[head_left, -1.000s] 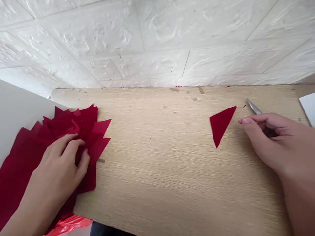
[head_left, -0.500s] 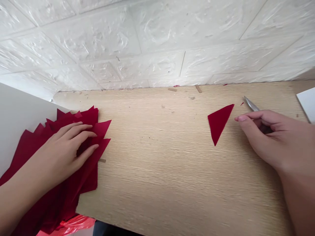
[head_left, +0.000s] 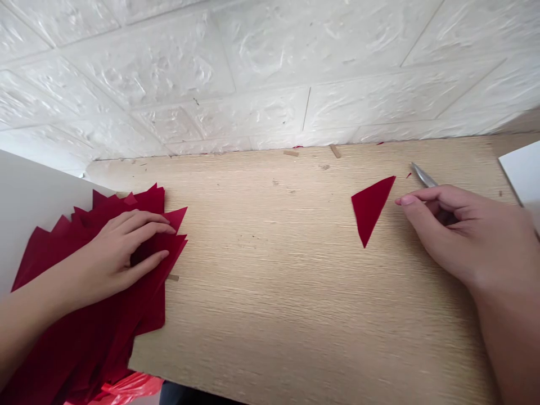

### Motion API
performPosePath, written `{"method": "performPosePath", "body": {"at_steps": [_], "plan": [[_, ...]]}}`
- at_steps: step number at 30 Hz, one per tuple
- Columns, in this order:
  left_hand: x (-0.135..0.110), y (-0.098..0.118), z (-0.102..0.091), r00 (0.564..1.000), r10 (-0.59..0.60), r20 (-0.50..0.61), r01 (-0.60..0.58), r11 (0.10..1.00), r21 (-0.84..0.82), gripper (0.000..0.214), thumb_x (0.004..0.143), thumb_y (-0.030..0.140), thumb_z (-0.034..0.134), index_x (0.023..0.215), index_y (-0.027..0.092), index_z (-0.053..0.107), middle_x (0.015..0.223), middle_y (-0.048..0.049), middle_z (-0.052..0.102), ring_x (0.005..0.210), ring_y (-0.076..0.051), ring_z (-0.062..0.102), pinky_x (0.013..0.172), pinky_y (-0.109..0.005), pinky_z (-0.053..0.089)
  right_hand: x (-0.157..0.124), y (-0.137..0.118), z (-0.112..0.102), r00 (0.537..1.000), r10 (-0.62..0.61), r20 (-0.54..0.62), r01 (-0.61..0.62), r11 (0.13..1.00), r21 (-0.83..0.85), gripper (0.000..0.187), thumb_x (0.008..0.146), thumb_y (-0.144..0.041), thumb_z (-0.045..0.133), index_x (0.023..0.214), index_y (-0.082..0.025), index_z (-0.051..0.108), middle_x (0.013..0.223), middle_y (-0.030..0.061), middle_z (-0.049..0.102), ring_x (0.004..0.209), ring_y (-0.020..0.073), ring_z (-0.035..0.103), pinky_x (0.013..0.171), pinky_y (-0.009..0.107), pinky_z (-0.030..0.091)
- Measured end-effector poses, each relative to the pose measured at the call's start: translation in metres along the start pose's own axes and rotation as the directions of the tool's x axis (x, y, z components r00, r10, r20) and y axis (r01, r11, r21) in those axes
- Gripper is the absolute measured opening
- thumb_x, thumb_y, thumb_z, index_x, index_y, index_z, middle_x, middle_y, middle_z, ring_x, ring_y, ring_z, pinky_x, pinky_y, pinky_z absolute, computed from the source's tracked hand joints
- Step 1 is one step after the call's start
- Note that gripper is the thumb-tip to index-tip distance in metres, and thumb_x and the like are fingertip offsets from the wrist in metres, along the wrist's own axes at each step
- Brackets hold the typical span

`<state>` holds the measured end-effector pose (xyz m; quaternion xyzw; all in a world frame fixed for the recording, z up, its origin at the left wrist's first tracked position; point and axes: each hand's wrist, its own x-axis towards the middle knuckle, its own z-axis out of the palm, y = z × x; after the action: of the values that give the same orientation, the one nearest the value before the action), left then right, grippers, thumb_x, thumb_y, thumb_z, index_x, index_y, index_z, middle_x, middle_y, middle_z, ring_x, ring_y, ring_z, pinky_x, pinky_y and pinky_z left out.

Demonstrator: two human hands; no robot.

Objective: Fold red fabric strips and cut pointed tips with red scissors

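My left hand [head_left: 130, 247] lies on a pile of dark red cloth pieces [head_left: 63, 332] with pointed edges, at the left side of the table. Its fingers are bent slightly and spread over the top layers. My right hand [head_left: 459, 236] is closed around a pair of scissors [head_left: 424, 175]; only the silver pointed blades show past the knuckles, the handles being hidden. Its thumb and forefinger are pressed together. Just left of those fingertips, a small red triangular cloth scrap [head_left: 372, 211] rests flat on the wood, apart from the hand.
The wooden table [head_left: 270, 292] meets a white brick-patterned wall [head_left: 270, 62]. Small brown strips [head_left: 335, 151] lie along the back. A white board [head_left: 523, 169] is at the right, a pale panel [head_left: 21, 197] at the left. A red plastic bag [head_left: 135, 387] sits below the front edge.
My left hand has shifted slightly on the pile, its fingers reaching further toward the pointed edge. The right hand keeps its place by the scrap; the whole view has shifted a little.
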<state>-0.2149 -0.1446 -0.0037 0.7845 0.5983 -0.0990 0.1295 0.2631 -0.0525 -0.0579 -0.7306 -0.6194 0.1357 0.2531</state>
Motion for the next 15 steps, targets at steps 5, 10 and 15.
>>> {"method": "performPosePath", "body": {"at_steps": [5, 10, 15], "plan": [[0.009, -0.003, 0.001, 0.999, 0.004, 0.044, -0.005, 1.0, 0.019, 0.039, 0.094, 0.056, 0.052, 0.109, 0.024, 0.069, 0.111, -0.0078, 0.071, 0.108, -0.028, 0.059, 0.103, -0.045, 0.042, 0.0, 0.003, 0.0, 0.999, -0.036, -0.006, 0.036, 0.999, 0.007, 0.032, 0.071, -0.053, 0.059, 0.077, -0.025, 0.073, 0.054, -0.0014, 0.057, 0.048, 0.0162, 0.048, 0.051, 0.031, 0.034], [0.015, 0.0, -0.003, 0.99, 0.021, 0.137, -0.021, 1.0, 0.0, 0.039, 0.099, 0.05, 0.044, 0.087, 0.024, 0.071, 0.095, -0.0066, 0.069, 0.095, -0.025, 0.053, 0.092, -0.039, 0.038, 0.0, 0.004, 0.002, 1.0, -0.015, 0.005, 0.016, 1.0, -0.01, 0.033, 0.069, -0.055, 0.059, 0.076, -0.026, 0.073, 0.053, -0.0014, 0.054, 0.047, 0.0157, 0.045, 0.051, 0.031, 0.034], [0.007, -0.003, -0.012, 0.995, 0.081, 0.057, -0.077, 0.995, -0.061, 0.038, 0.098, 0.05, 0.046, 0.089, 0.025, 0.073, 0.112, -0.0081, 0.068, 0.108, -0.024, 0.056, 0.103, -0.041, 0.042, 0.0, 0.004, 0.002, 1.0, -0.009, 0.022, 0.01, 0.999, -0.031, 0.034, 0.07, -0.056, 0.058, 0.077, -0.026, 0.074, 0.054, -0.0007, 0.055, 0.049, 0.0164, 0.047, 0.051, 0.031, 0.034]]}}
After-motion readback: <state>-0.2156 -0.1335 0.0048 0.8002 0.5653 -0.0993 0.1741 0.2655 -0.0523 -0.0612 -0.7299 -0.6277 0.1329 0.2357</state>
